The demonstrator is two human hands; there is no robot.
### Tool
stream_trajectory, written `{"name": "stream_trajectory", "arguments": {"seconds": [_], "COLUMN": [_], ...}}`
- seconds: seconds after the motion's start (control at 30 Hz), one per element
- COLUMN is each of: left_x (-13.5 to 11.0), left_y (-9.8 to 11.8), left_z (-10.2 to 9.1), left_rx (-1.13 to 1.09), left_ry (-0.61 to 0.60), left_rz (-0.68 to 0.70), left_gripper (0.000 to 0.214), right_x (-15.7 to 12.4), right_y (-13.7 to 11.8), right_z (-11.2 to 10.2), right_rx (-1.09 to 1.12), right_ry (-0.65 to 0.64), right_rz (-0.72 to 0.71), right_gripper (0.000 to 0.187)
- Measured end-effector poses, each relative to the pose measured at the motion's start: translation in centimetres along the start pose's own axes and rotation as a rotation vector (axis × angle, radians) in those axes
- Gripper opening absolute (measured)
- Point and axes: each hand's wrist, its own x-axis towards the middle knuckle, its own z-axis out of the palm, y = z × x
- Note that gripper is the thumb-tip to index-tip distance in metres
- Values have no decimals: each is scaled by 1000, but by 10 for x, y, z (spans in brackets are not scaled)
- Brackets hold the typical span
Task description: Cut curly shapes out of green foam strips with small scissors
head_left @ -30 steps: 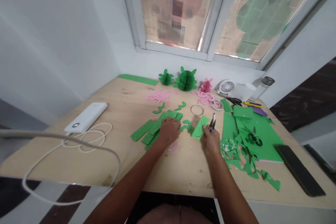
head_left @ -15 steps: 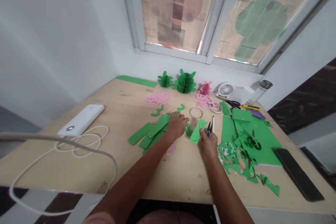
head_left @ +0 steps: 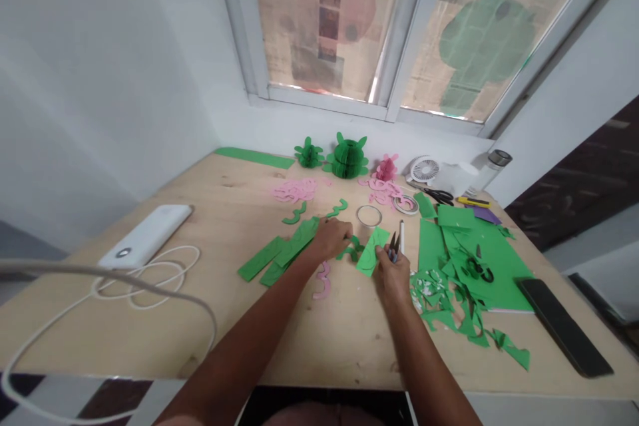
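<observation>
My right hand (head_left: 394, 271) is closed around small scissors (head_left: 395, 244), their blades pointing away from me. Between its thumb and fingers it also pinches a green paper strip (head_left: 372, 251) with drawn curves. My left hand (head_left: 332, 237) lies beside it with curled fingers, at the right end of several green paper strips (head_left: 297, 243). Whatever its fingertips hold is hidden. Curved green cut-outs (head_left: 355, 249) lie just right of that hand, and a wavy pink cut-out (head_left: 322, 283) is below its wrist. Two wavy green pieces (head_left: 295, 213) lie beyond it.
Green scraps (head_left: 466, 313) and green sheets (head_left: 504, 266) cover the right side, near a black phone (head_left: 564, 326). A white power bank (head_left: 147, 234) with a looped cable lies left. Paper figures (head_left: 348, 156), pink cut-outs (head_left: 294, 190), tape (head_left: 405, 204) and a small fan (head_left: 424, 170) stand farther back.
My left hand has drawn its fingers in and shifted slightly; the strips under it are less bunched and more of the pink cut-out shows. My right hand keeps its hold.
</observation>
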Motion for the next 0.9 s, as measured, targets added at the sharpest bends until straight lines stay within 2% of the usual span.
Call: {"name": "stream_trajectory", "arguments": {"seconds": [0.13,0.27,0.43,0.57,0.6,0.67,0.73,0.9], "left_x": [-9,-18,-28,-30,-30,-30,-31,-35], "left_y": [-6,-14,-16,-2,3,13,21,25], "left_z": [-1,1,-8,-12,-11,-7,-2,3], "left_rx": [-251,-466,-473,-530,-592,-769,-927,-1015], "left_ry": [130,208,94,212,200,94,14,-185], "left_rz": [-112,-143,-154,-206,-187,-142,-173,-214], "left_gripper": [9,10,20,11,10,12,14,23], "right_x": [-2,-1,0,-3,-4,-5,-5,-4], "right_y": [-2,-2,-1,-3,-3,-2,-1,2], "right_z": [1,2,2,4,4,5,5,5], "right_rx": [-12,-1,3,22,25,23,20,5], "right_ry": [-12,-12,-25,-63,-74,-92,-111,-131], "right_rz": [10,21,33,62,68,72,76,65], "right_gripper": [43,42,43,44,45,45,45,45]}}
